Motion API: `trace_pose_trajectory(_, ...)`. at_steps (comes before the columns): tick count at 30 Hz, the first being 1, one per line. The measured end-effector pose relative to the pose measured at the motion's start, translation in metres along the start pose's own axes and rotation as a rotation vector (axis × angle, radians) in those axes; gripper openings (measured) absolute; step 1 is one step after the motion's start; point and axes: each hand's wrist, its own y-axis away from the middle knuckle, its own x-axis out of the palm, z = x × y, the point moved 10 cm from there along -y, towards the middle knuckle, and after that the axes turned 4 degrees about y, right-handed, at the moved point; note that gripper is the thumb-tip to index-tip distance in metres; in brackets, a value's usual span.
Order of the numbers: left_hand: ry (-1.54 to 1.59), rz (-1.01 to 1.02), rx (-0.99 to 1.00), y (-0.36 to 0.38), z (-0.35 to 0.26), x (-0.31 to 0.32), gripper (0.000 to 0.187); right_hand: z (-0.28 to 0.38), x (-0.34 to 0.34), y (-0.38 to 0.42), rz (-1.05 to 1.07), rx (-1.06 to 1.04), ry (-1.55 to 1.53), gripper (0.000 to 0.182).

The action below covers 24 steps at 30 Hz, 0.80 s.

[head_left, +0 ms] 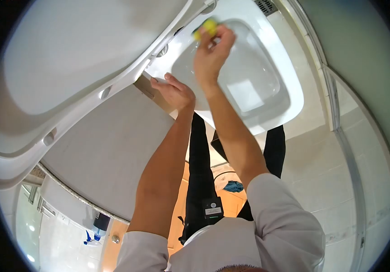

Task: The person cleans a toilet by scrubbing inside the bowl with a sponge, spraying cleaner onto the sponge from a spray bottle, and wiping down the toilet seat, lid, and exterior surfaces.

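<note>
My right hand (211, 59) reaches over a white toilet bowl (290, 102) with its fingers closed around a yellow sponge (208, 28). The sponge looks blurred and lies at the far-left part of the bowl's rim, close to the hinge side. Nearer to me, my left hand (177, 94) is held at the left edge of the bowl, fingers stretched out and nothing in them. To the left stands the raised toilet seat and lid (68, 50), beside both hands. A round metal hinge fitting (162, 51) shows between the lid and the rim.
A glass shower screen with a metal frame (335, 104) borders the right side. Below the lid on the left is a grey curved surface (113, 145). A spray bottle with a blue trigger (96, 231) stands at lower left. A floor drain grate (266, 6) is at the top.
</note>
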Motion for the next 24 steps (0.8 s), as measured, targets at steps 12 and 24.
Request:
trace_pose_trajectory(12,-0.103,0.052,-0.087,0.001,0.003,0.001,0.080,0.076,-0.003,-0.046,-0.057,-0.794,0.937,0.032)
trace_pose_trajectory(24,-0.171,0.029,-0.058,0.003,0.009,-0.002,0.085,0.079,-0.031,-0.089,0.497,-0.759,0.781,0.038)
